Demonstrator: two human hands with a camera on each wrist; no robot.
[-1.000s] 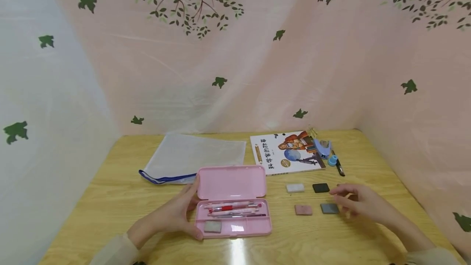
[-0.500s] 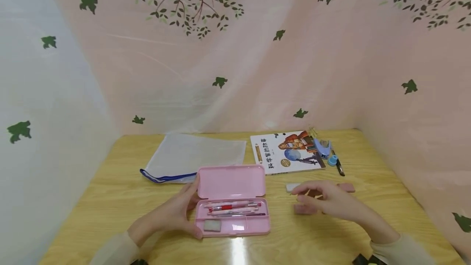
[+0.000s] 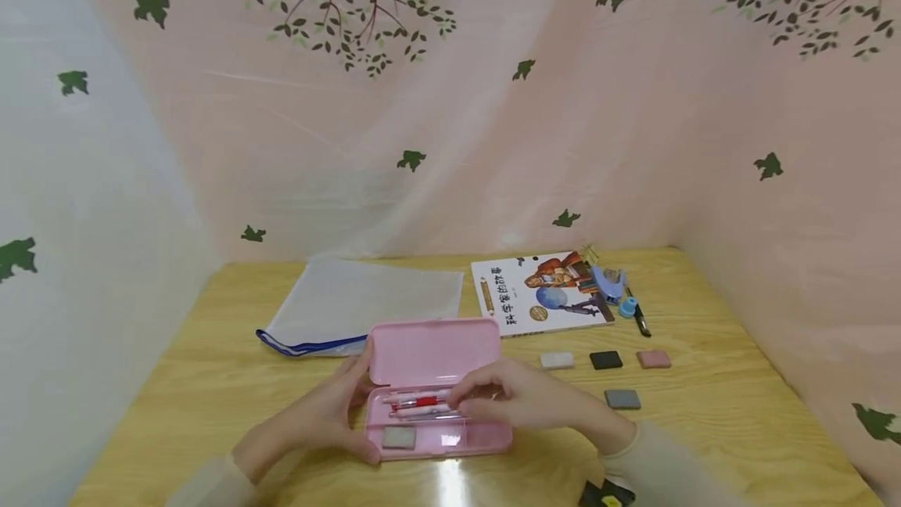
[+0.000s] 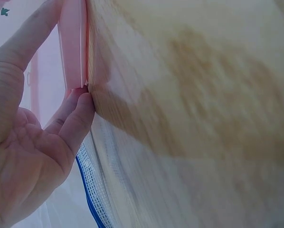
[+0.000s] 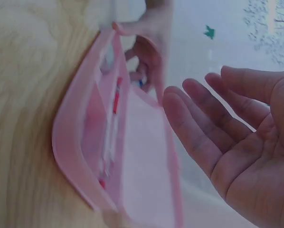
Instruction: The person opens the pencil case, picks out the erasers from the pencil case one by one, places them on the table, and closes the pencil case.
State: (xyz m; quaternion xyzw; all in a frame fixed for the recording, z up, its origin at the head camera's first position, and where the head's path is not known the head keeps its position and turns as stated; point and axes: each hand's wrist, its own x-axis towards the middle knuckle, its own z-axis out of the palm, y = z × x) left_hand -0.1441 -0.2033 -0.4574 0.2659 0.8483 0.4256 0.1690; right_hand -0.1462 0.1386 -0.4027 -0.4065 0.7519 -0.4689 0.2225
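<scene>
A: Grip first. What do I log for each hand?

B: I read the left hand [image 3: 320,417] as gripping the left end of the pink pencil case [image 3: 436,386], thumb at the near corner, fingers at the hinge side. The left wrist view confirms fingertips [image 4: 80,111] pressed on the case edge. The right hand [image 3: 524,401] hovers over the case's tray with fingers relaxed and spread; the right wrist view shows an open palm [image 5: 237,152] holding nothing.

A: And the case?

B: It lies open on the wooden table [image 3: 211,382], near the front edge, lid tipped back. In the tray I see pens [image 3: 415,404], one red, and a grey eraser [image 3: 398,437] in the near left compartment.

A: Further out?

B: To the right of the case, four small blocks: white [image 3: 557,360], black [image 3: 606,360], pink [image 3: 653,359], and grey [image 3: 622,399] nearer me. Behind them is a book [image 3: 538,303]. A mesh pouch [image 3: 359,303] with blue trim lies behind the case.
</scene>
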